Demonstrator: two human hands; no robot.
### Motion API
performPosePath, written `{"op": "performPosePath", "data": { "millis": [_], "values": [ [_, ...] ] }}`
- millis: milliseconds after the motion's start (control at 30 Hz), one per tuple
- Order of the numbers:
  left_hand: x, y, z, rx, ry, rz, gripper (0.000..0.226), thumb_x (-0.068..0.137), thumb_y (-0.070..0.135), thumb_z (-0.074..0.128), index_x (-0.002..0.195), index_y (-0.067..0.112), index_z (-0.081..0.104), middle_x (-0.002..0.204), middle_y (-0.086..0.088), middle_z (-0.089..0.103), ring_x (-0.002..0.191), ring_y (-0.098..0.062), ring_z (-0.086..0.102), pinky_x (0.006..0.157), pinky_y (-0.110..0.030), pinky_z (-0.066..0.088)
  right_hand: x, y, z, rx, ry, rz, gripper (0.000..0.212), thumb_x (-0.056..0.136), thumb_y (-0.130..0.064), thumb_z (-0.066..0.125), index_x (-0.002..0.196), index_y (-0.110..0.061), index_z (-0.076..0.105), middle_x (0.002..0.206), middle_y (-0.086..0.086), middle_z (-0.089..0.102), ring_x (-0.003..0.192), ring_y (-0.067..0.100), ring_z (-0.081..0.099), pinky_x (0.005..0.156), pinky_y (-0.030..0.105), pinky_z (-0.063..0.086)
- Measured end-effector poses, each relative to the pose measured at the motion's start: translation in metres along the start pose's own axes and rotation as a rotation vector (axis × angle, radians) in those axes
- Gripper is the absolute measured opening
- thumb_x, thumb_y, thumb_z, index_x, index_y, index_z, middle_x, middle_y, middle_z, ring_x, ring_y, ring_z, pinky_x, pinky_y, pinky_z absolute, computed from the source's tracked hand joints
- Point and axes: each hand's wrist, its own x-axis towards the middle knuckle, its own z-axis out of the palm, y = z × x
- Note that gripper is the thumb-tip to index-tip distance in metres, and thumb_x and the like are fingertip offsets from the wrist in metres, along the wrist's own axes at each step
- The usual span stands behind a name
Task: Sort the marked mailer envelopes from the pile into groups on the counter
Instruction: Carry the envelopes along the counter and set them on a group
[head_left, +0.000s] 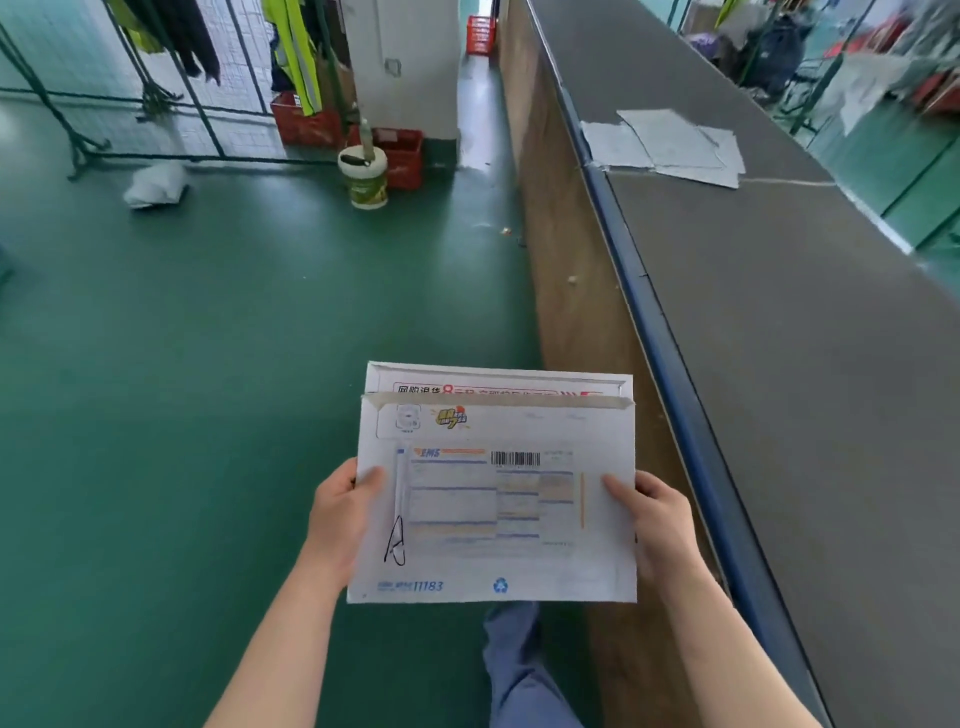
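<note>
Over the green floor, beside the counter, you are holding a small stack of mailer envelopes flat in front of you. Your left hand is gripping its left edge, thumb on top, and your right hand is gripping the right edge likewise. Farther along the counter, grey mailers are lying overlapped in a loose group

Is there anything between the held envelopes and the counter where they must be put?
Nothing visible blocks the way. Both hands, left and right, hold the envelopes beside the counter. Its near surface is bare; a few envelopes lie farther along.
</note>
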Motion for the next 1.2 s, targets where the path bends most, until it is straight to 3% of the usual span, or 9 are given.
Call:
{"op": "performPosePath", "data": {
  "millis": [100, 200, 333, 467, 567, 667, 933, 1033, 1200],
  "values": [
    [0.079, 0.021, 0.039, 0.028, 0.009, -0.026, 0.018, 0.100, 0.008, 0.055, 0.102, 0.009, 0.073, 0.105, -0.014, 0.077, 0.096, -0.038, 0.071, 0.089, -0.062, 0.058, 0.087, -0.024, 0.009, 0.015, 0.006, -0.004, 0.013, 0.095, -0.023, 0.072, 0.104, -0.014, 0.074, 0.091, 0.000, 0.079, 0.083, 0.023, 0.078, 0.077, 0.048, 0.064],
    [0.161, 0.062, 0.080, 0.068, 0.024, -0.035, 0.016, 0.101, 0.008, 0.055, 0.103, 0.006, 0.071, 0.105, -0.018, 0.076, 0.101, -0.046, 0.070, 0.090, -0.070, 0.054, 0.173, -0.055, 0.021, 0.024, 0.016, -0.007, 0.015, 0.096, -0.027, 0.071, 0.105, -0.015, 0.072, 0.092, 0.000, 0.079, 0.081, 0.020, 0.078, 0.070, 0.040, 0.063],
    [0.242, 0.138, 0.126, 0.096, 0.013, 0.030, 0.016, 0.102, 0.010, 0.056, 0.105, 0.010, 0.072, 0.103, -0.011, 0.078, 0.102, -0.040, 0.072, 0.089, -0.059, 0.058, 0.263, -0.112, 0.043, 0.005, 0.025, -0.017, 0.018, 0.098, -0.031, 0.068, 0.107, -0.015, 0.065, 0.100, 0.003, 0.076, 0.083, 0.018, 0.077, 0.068, 0.035, 0.062],
    [0.316, 0.193, 0.154, 0.080, 0.017, 0.053, 0.015, 0.102, 0.012, 0.058, 0.109, 0.008, 0.071, 0.107, -0.013, 0.077, 0.102, -0.040, 0.072, 0.088, -0.061, 0.058, 0.343, -0.182, 0.061, -0.058, 0.025, -0.067, 0.017, 0.098, -0.031, 0.068, 0.104, -0.015, 0.065, 0.098, 0.003, 0.075, 0.084, 0.019, 0.075, 0.065, 0.032, 0.060],
    [0.381, 0.213, 0.167, 0.034, 0.029, 0.037, 0.016, 0.102, 0.007, 0.057, 0.111, 0.004, 0.070, 0.110, -0.018, 0.076, 0.100, -0.040, 0.073, 0.087, -0.058, 0.059, 0.403, -0.220, 0.079, -0.144, 0.021, -0.098, 0.017, 0.098, -0.030, 0.068, 0.102, -0.014, 0.065, 0.095, 0.003, 0.074, 0.083, 0.020, 0.073, 0.063, 0.033, 0.059],
    [0.441, 0.224, 0.184, 0.011, 0.036, 0.017, 0.016, 0.102, 0.004, 0.055, 0.111, -0.001, 0.068, 0.109, -0.021, 0.075, 0.095, -0.038, 0.072, 0.079, -0.051, 0.061, 0.456, -0.242, 0.098, -0.192, 0.035, -0.074, 0.022, 0.096, -0.032, 0.070, 0.101, -0.011, 0.064, 0.094, 0.006, 0.074, 0.084, 0.024, 0.073, 0.072, 0.042, 0.064],
    [0.678, 0.300, 0.243, -0.051, -0.077, -0.027, 0.016, 0.101, 0.006, 0.059, 0.112, -0.001, 0.068, 0.109, -0.020, 0.076, 0.095, -0.036, 0.073, 0.078, -0.045, 0.059, 0.637, -0.352, 0.166, -0.243, 0.134, -0.084, 0.014, 0.100, -0.027, 0.066, 0.100, -0.013, 0.064, 0.097, 0.003, 0.072, 0.087, 0.021, 0.071, 0.066, 0.035, 0.057],
    [0.752, 0.357, 0.279, -0.051, -0.152, -0.034, 0.013, 0.100, 0.007, 0.061, 0.109, 0.001, 0.069, 0.106, -0.018, 0.076, 0.094, -0.036, 0.073, 0.080, -0.047, 0.059, 0.692, -0.404, 0.174, -0.271, 0.219, -0.134, 0.012, 0.099, -0.028, 0.065, 0.096, -0.017, 0.063, 0.100, 0.006, 0.070, 0.091, 0.026, 0.069, 0.078, 0.047, 0.060],
    [0.843, 0.430, 0.367, 0.044, -0.290, 0.015, 0.011, 0.100, 0.009, 0.062, 0.105, 0.004, 0.070, 0.105, -0.012, 0.078, 0.100, -0.036, 0.073, 0.089, -0.053, 0.059, 0.768, -0.448, 0.155, -0.131, 0.406, -0.118, 0.007, 0.096, -0.029, 0.068, 0.099, -0.023, 0.065, 0.104, 0.004, 0.071, 0.095, 0.024, 0.069, 0.082, 0.045, 0.059]
  ]
}}
